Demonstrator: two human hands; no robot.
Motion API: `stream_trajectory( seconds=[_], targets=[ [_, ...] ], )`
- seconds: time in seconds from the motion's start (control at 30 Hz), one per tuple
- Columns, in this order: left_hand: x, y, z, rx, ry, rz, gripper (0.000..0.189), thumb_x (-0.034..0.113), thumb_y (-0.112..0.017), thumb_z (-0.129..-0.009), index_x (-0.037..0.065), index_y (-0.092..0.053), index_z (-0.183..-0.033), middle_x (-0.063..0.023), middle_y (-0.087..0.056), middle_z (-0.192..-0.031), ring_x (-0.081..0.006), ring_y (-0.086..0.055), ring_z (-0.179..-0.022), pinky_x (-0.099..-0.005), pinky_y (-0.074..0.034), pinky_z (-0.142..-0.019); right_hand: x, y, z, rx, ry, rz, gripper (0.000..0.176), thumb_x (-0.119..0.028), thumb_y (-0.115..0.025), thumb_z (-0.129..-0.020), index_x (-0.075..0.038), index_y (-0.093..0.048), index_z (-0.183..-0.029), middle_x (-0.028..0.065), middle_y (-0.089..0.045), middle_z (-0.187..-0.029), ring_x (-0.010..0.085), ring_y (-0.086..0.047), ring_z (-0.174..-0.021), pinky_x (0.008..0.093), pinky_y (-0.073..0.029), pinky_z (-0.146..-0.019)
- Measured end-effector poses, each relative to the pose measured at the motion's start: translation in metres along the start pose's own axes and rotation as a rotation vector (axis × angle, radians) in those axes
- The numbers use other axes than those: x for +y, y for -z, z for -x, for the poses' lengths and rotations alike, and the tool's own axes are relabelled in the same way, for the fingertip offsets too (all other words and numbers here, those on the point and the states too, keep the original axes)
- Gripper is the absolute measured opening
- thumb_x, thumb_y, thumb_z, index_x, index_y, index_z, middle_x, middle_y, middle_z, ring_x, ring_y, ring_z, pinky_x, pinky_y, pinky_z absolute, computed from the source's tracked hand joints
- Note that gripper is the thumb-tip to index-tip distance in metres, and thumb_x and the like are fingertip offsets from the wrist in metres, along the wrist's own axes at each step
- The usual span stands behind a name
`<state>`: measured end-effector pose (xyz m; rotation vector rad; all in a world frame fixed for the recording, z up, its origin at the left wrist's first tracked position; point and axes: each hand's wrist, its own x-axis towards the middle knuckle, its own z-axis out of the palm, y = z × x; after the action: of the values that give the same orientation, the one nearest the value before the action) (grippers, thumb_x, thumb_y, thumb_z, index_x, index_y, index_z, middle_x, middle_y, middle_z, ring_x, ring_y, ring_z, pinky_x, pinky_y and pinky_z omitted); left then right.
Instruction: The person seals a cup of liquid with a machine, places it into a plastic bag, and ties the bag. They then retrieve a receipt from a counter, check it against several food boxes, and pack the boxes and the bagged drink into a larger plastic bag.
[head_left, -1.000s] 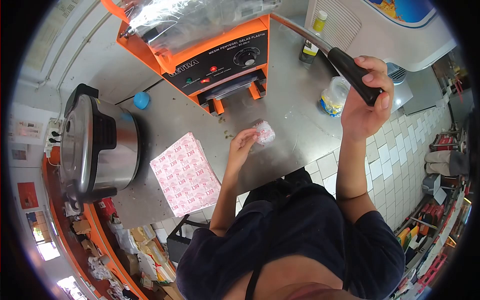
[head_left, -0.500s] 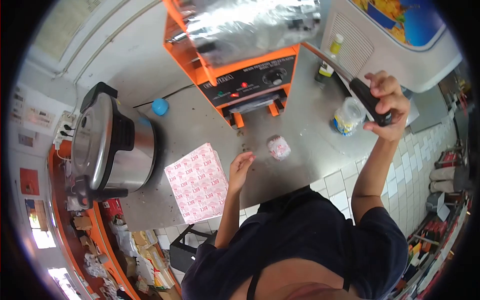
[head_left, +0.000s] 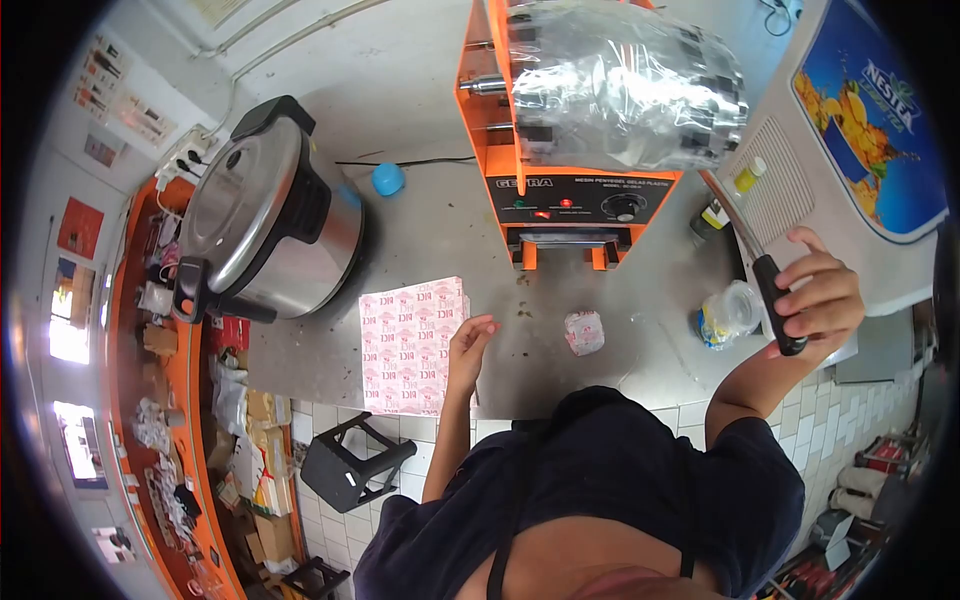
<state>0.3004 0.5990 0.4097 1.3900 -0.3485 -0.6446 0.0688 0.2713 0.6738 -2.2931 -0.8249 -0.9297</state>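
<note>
My right hand (head_left: 828,302) is wrapped round the black handle (head_left: 774,305) of a metal lever on the orange cup sealing machine (head_left: 590,200). My left hand (head_left: 470,352) hovers at the right edge of a stack of pink-printed wrapping paper (head_left: 410,345). Its fingers are curled together, and nothing shows in them. To the right of that hand, a small packet wrapped in the same kind of paper (head_left: 584,333) lies on the metal table. Clear plastic film on a roll (head_left: 620,85) sits on top of the machine.
A large steel pressure cooker (head_left: 290,215) stands at the left. Near the wall is a blue round object (head_left: 387,179). A clear plastic jar (head_left: 730,312) and a dark bottle (head_left: 710,218) are at the right, beside a large drinks dispenser (head_left: 850,150). A black stool (head_left: 350,465) stands below the table.
The camera view has turned and shifted, so the machine and cooker appear farther right. My right hand stays on the lever handle, and my left hand stays beside the paper stack.
</note>
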Motion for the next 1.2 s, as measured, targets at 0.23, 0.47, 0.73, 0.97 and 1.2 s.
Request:
stream_trajectory(
  seconds=[0.23, 0.47, 0.73, 0.97, 1.2],
  targets=[
    [0.006, -0.01, 0.012, 0.131, 0.137, -0.037, 0.02, 0.008, -0.056, -0.085, -0.001, -0.055, -0.103, -0.0074, -0.061, -0.091, -0.0143, -0.057, -0.094, -0.0253, -0.04, -0.087, 0.036, -0.003, 0.009, 0.689, -0.045, -0.335, 0.042, -0.028, -0.078, -0.064, -0.013, -0.06, -0.099, 0.0066, -0.058, -0.092, 0.0273, -0.056, -0.083, 0.0571, -0.033, -0.084],
    [0.019, -0.062, -0.026, -0.057, 0.142, -0.011, 0.035, 0.012, -0.057, -0.084, 0.004, -0.047, -0.117, -0.0077, -0.057, -0.108, -0.0139, -0.051, -0.103, -0.0269, -0.037, -0.089, 0.161, 0.042, -0.139, 0.994, -0.309, 0.255, 0.047, -0.039, -0.052, -0.083, 0.001, -0.053, -0.107, 0.0136, -0.057, -0.103, 0.0261, -0.053, -0.094, 0.0398, -0.04, -0.082],
    [-0.012, -0.114, -0.093, -0.21, 0.236, 0.79, 0.043, 0.008, -0.05, -0.08, 0.014, -0.039, -0.121, 0.0016, -0.048, -0.118, -0.0143, -0.042, -0.113, -0.0354, -0.028, -0.094, 0.082, 0.019, -0.097, 0.812, -0.347, 0.215, 0.069, -0.051, -0.037, -0.087, -0.003, -0.021, -0.134, 0.0246, -0.03, -0.133, 0.0399, -0.034, -0.12, 0.0484, -0.031, -0.098],
    [-0.042, -0.112, -0.09, -0.292, 0.188, 0.845, 0.036, 0.001, -0.048, -0.077, 0.016, -0.046, -0.11, 0.0035, -0.052, -0.109, -0.0145, -0.045, -0.111, -0.0328, -0.036, -0.089, 0.02, -0.02, -0.126, 0.104, -0.134, 0.828, 0.059, -0.03, -0.072, -0.068, 0.0, -0.052, -0.114, 0.0175, -0.049, -0.121, 0.0305, -0.048, -0.112, 0.0404, -0.038, -0.092],
    [-0.068, -0.089, -0.014, -0.303, 0.156, 0.798, 0.038, -0.004, -0.047, -0.072, 0.01, -0.049, -0.107, -0.0046, -0.055, -0.106, -0.0187, -0.055, -0.094, -0.0344, -0.041, -0.084, 0.003, -0.044, -0.13, 0.04, -0.154, 0.582, 0.061, -0.026, -0.077, -0.059, -0.003, -0.056, -0.111, 0.0179, -0.05, -0.119, 0.031, -0.05, -0.109, 0.0386, -0.042, -0.089]
  ],
)
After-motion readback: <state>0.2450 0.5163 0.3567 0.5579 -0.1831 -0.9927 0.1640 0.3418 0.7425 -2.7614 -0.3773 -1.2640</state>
